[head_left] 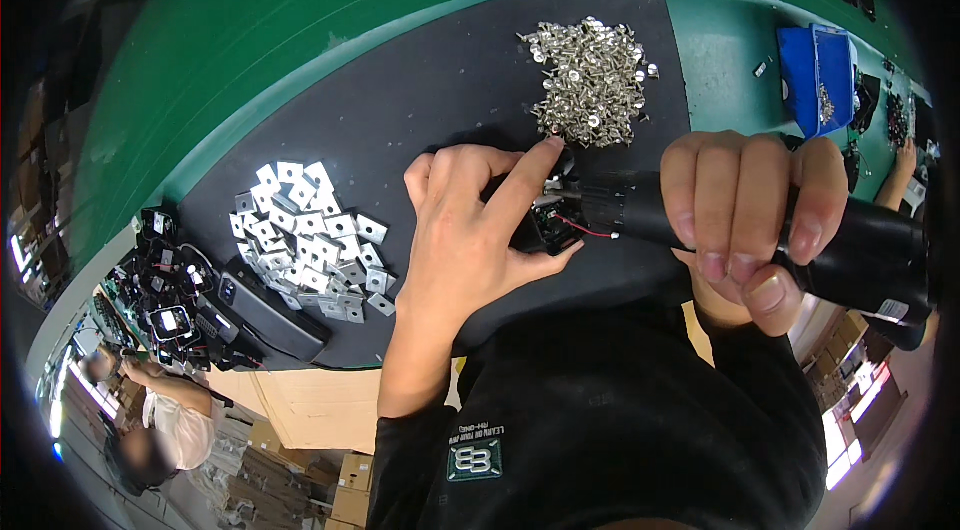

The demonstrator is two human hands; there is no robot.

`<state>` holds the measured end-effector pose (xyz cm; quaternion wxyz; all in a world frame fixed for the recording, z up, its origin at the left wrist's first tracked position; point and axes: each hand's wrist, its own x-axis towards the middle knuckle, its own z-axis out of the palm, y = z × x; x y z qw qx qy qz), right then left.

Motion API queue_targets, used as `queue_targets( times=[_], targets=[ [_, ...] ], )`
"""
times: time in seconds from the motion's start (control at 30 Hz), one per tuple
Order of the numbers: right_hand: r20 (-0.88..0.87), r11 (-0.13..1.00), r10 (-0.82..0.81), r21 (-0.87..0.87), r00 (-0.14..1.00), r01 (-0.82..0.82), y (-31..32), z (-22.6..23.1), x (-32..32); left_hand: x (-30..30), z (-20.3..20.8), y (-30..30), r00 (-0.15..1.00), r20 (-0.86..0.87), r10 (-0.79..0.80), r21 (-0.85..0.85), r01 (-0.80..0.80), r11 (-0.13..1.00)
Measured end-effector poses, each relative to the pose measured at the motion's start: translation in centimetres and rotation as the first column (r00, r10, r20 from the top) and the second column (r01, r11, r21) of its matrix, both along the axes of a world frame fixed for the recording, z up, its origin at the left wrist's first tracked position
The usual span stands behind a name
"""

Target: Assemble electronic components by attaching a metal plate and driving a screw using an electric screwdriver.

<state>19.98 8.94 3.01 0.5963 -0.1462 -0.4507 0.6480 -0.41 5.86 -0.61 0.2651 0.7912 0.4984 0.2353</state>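
Note:
My left hand (465, 230) is closed around a small black plastic housing (546, 238), thumb at its near side and fingers over the far side. Inside the housing some circuitry shows, and a thin red wire (588, 230) sticks out to the right. My right hand (745, 210) grips a thick black electric screwdriver (860, 250), held almost level with its nose pointing left into the housing. The bit's contact point is mostly hidden by my left fingers. Just beyond the housing lies a heap of silver screws (590, 85).
A black mat (430, 80) covers the green bench (720, 40). Left of my hands are square metal plates with holes (312, 240), a long black box (270, 315) and piled black units (170, 275). A blue bin (800, 80) stands far right. Another person (185, 420) sits left; a co-worker's hand (905, 158) shows right.

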Motion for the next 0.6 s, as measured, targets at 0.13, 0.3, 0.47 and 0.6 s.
queue_targets(
  times=[0.13,0.3,0.47,0.6],
  targets=[
    [0.008,0.992,0.062,0.107,0.998,-0.062,0.5,-0.4,0.0,0.1,0.1,0.1,1.000,0.008,0.003,-0.039,-0.002,0.999],
    [-0.041,0.997,0.031,0.070,0.999,-0.028,0.2,-0.2,0.0,0.2,-0.3,-0.2,1.000,0.001,0.006,-0.023,-0.006,1.000],
    [-0.043,0.988,-0.144,0.054,0.989,0.146,0.5,1.4,3.9,0.3,-0.4,-0.2,1.000,0.023,-0.003,0.025,0.003,1.000],
    [0.036,0.910,-0.414,-0.020,0.910,0.415,0.3,-0.3,4.4,-0.1,-0.8,-0.4,0.998,0.058,0.018,0.001,-0.018,1.000]
  ],
)
